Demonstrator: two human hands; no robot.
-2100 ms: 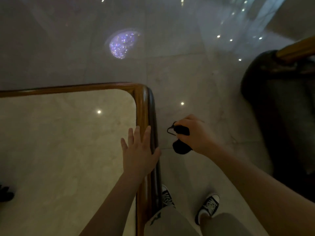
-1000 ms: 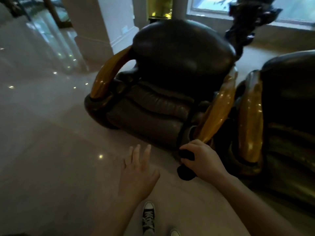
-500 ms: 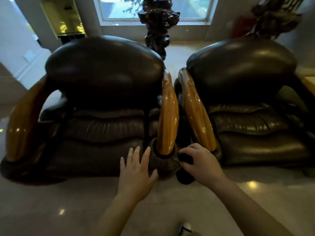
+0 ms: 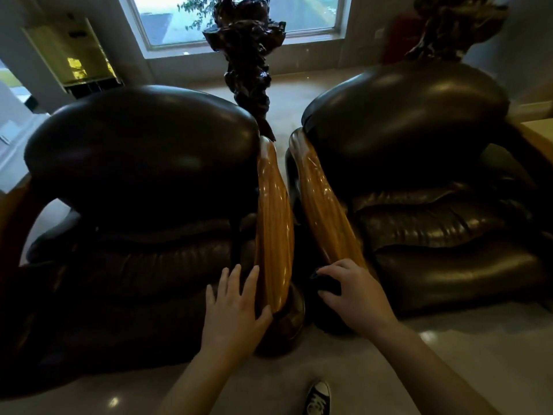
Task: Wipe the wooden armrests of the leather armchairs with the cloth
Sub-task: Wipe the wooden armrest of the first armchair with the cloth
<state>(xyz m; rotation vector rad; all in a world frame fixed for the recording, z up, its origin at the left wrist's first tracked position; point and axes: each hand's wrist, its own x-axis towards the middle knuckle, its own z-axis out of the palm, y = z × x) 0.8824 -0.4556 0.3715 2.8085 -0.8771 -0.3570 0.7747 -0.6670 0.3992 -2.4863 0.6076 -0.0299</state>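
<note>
Two dark brown leather armchairs stand side by side, the left one [image 4: 137, 163] and the right one [image 4: 419, 145]. Between them run two glossy wooden armrests, the left chair's [image 4: 273, 229] and the right chair's [image 4: 324, 211]. My left hand [image 4: 235, 313] hovers flat with spread fingers beside the lower end of the left chair's armrest. My right hand [image 4: 356, 295] is closed on a dark cloth [image 4: 324, 284] at the lower end of the right chair's armrest; whether the cloth touches the wood is hidden.
A dark carved wooden sculpture [image 4: 248, 55] stands behind the gap between the chairs, below a window [image 4: 239, 16]. A second dark carving [image 4: 454, 25] rises behind the right chair. Pale polished floor [image 4: 449, 354] lies in front, with my sneaker [image 4: 318, 398] on it.
The view swung from a marble table to the two armchairs and came closer. My right hand with the cloth moved up to the lower end of the right chair's armrest.
</note>
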